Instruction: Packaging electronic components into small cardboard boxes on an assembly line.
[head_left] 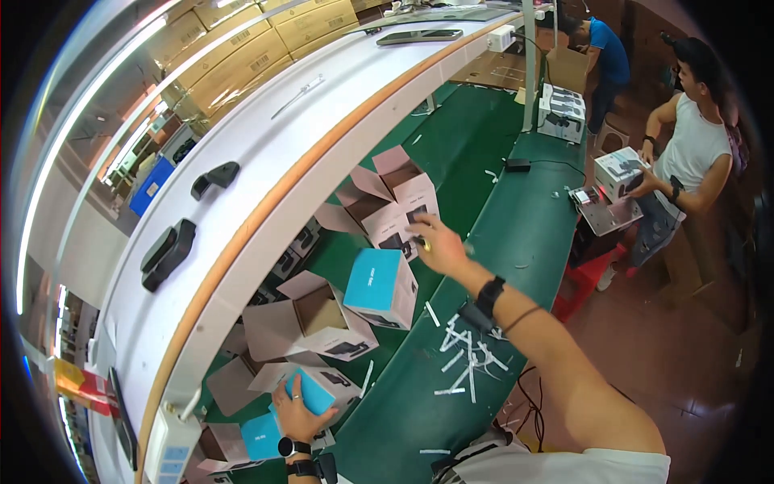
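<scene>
Seen from the head camera, the person's right hand (439, 246) stretches far forward over the long green-topped counter (516, 234) to an open white cardboard box with raised flaps (395, 206), its fingers (421, 240) bent and touching the box's printed front face; whether they actually pinch it I cannot tell, since the fingertips blur against the print. The box stands with flaps up, probably so it can be filled from above. Just beside it sits a closed white box with a turquoise top panel (379, 284) (tilted a little on one edge). Low in the picture the left hand (297, 411) lies palm-down on a flat turquoise card insert (310, 393), fingers spread and pressing it onto another open box, seemingly to seat it. Loose white paper strips (463, 363) litter the counter near the right forearm.
</scene>
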`<state>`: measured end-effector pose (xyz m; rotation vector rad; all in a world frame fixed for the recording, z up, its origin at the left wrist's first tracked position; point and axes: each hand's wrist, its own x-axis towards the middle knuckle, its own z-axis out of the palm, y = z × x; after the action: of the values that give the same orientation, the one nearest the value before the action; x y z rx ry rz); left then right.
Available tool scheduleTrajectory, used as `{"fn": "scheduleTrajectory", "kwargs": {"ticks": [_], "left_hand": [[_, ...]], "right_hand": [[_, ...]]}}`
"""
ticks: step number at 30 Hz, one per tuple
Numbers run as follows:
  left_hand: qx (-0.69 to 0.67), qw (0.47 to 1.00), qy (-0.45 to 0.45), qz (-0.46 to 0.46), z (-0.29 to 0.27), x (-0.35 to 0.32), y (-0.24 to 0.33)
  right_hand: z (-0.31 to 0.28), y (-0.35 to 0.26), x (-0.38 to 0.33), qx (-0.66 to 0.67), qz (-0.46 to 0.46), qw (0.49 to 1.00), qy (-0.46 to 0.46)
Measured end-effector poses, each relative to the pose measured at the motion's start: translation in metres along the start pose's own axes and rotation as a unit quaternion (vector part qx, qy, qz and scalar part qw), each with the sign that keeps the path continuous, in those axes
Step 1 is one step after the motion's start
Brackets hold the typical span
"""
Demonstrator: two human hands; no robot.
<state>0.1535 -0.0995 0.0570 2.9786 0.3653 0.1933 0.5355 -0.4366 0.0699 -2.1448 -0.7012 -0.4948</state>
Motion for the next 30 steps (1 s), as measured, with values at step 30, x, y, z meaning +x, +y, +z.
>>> {"fn": "scheduleTrajectory", "kwargs": {"ticks": [30], "left_hand": [[-0.02, 0.998, 0.057, -0.022, 0.035, 0.015, 0.01]], "right_hand": [[-0.025, 0.098, 0.156, -0.252, 0.036, 0.936, -0.242]]}}
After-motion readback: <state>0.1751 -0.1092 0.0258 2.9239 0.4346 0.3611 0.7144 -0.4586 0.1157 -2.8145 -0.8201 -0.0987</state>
